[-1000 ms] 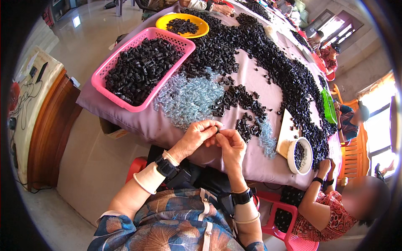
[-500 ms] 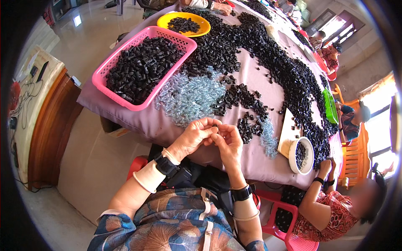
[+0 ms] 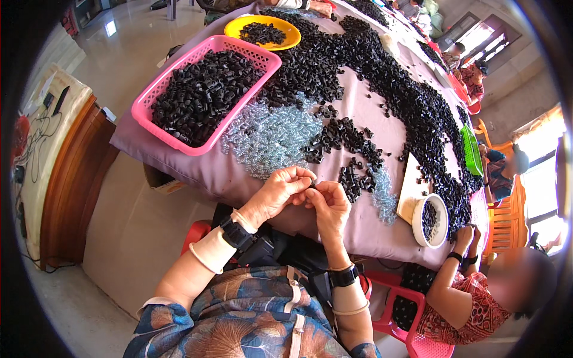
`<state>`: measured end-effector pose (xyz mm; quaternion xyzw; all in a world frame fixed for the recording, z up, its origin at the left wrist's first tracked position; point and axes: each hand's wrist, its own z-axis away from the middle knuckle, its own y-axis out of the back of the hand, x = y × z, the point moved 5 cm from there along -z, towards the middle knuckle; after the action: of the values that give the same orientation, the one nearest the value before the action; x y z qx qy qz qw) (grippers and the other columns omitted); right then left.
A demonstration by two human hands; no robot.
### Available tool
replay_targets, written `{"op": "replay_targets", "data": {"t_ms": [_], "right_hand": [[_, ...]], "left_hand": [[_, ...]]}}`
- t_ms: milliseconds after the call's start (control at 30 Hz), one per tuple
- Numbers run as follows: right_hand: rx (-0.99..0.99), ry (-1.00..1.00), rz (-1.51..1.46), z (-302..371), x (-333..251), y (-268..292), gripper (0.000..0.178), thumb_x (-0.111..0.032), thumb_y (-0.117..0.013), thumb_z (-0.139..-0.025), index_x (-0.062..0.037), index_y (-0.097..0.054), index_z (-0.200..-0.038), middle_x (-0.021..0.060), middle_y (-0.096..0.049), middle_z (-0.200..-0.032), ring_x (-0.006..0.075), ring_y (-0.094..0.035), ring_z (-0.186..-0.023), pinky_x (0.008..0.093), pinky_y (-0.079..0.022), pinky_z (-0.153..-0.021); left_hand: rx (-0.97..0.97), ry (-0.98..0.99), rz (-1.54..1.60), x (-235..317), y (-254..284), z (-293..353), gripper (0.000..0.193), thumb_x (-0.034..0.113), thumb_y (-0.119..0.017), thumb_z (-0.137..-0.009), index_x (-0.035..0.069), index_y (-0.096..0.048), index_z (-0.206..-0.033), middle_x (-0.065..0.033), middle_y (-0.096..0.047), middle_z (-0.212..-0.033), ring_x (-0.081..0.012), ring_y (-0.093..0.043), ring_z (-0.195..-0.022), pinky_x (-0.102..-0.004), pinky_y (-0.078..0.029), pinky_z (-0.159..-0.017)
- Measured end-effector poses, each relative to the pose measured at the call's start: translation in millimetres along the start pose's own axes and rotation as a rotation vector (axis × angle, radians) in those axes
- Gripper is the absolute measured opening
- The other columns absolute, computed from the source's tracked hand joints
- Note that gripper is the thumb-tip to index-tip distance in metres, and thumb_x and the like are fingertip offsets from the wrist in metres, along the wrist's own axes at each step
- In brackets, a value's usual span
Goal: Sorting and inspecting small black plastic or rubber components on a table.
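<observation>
- Head view, with clock directions taken from the person's hands: the left hand [image 3: 276, 197] has its thumb and forefinger closed together in a pinch on a small black piece [image 3: 313, 184].
- The right hand [image 3: 330, 209] meets it, thumb and forefinger also closed on that piece, which lies between both sets of fingertips and is mostly hidden.
- At eleven o'clock, just beyond the hands, a heap of clear, bluish coils [image 3: 268, 140] lies on a mauve cloth [image 3: 358, 95].
- Farther toward ten to eleven, a pink basket [image 3: 161, 138] is full of black pieces.
- Near twelve, well off, a yellow plate [image 3: 292, 39] holds more.
- Between two and three, near the right hand, loose black pieces [image 3: 353, 181] sit beside a smaller clear patch [image 3: 384, 200].
- Just past three, a white bowl [image 3: 442, 221] holds dark pieces.
- At four, a co-worker [image 3: 456, 298] sits.
</observation>
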<state>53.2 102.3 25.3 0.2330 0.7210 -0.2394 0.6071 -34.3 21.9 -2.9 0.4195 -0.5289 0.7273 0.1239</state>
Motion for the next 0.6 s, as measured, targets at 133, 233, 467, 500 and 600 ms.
{"op": "replay_targets", "data": {"t_ms": [133,233,467,500,600], "right_hand": [[0.004,-0.035,-0.014,1.5,0.1,-0.4,0.009,0.002,-0.06,-0.08,-0.0009,-0.054,-0.086,0.0055,-0.062,-0.07,0.008,-0.058,-0.059,0.019,-0.047,-0.054],[0.006,-0.048,-0.04,2.0,-2.0,-3.2,0.009,0.002,-0.059,-0.081,0.0005,-0.055,-0.088,0.0075,-0.063,-0.072,0.0095,-0.059,-0.061,0.0198,-0.049,-0.055],[0.008,-0.112,-0.078,2.4,-1.1,-2.0,0.006,0.002,-0.058,-0.082,0.0016,-0.055,-0.087,0.0089,-0.063,-0.072,0.0112,-0.061,-0.062,0.0207,-0.05,-0.056],[0.002,-0.116,-0.082,2.2,-0.4,-2.0,0.006,0.002,-0.058,-0.082,0.0016,-0.055,-0.087,0.009,-0.063,-0.072,0.0112,-0.061,-0.062,0.0209,-0.05,-0.056],[-0.005,-0.12,-0.098,2.3,-1.9,-3.0,0.005,0.002,-0.058,-0.082,0.0013,-0.055,-0.087,0.0089,-0.063,-0.072,0.0111,-0.061,-0.062,0.0208,-0.05,-0.056]], "left_hand": [[0.02,-0.018,0.023,-3.8,2.4,-1.9,0.013,0.012,-0.052,-0.089,0.005,-0.057,-0.098,0.0011,-0.057,-0.072,-0.004,-0.051,-0.057,-0.0155,-0.041,-0.05],[0.019,-0.015,0.049,-4.4,3.2,-2.8,0.013,0.011,-0.051,-0.089,0.005,-0.057,-0.098,0.0015,-0.057,-0.072,-0.0041,-0.051,-0.058,-0.0158,-0.041,-0.05],[0.027,-0.02,0.056,-3.7,1.7,-1.7,0.012,0.01,-0.051,-0.089,0.005,-0.058,-0.098,0.0016,-0.057,-0.072,-0.0042,-0.052,-0.059,-0.0158,-0.042,-0.052],[0.025,-0.019,0.05,-3.4,1.7,-1.7,0.012,0.01,-0.051,-0.089,0.006,-0.058,-0.098,0.0016,-0.057,-0.072,-0.0042,-0.052,-0.059,-0.0158,-0.042,-0.052],[0.029,-0.016,0.034,-2.1,0.6,-1.4,0.013,0.011,-0.051,-0.089,0.005,-0.059,-0.098,0.0016,-0.057,-0.072,-0.0041,-0.052,-0.058,-0.0157,-0.042,-0.051]]}}
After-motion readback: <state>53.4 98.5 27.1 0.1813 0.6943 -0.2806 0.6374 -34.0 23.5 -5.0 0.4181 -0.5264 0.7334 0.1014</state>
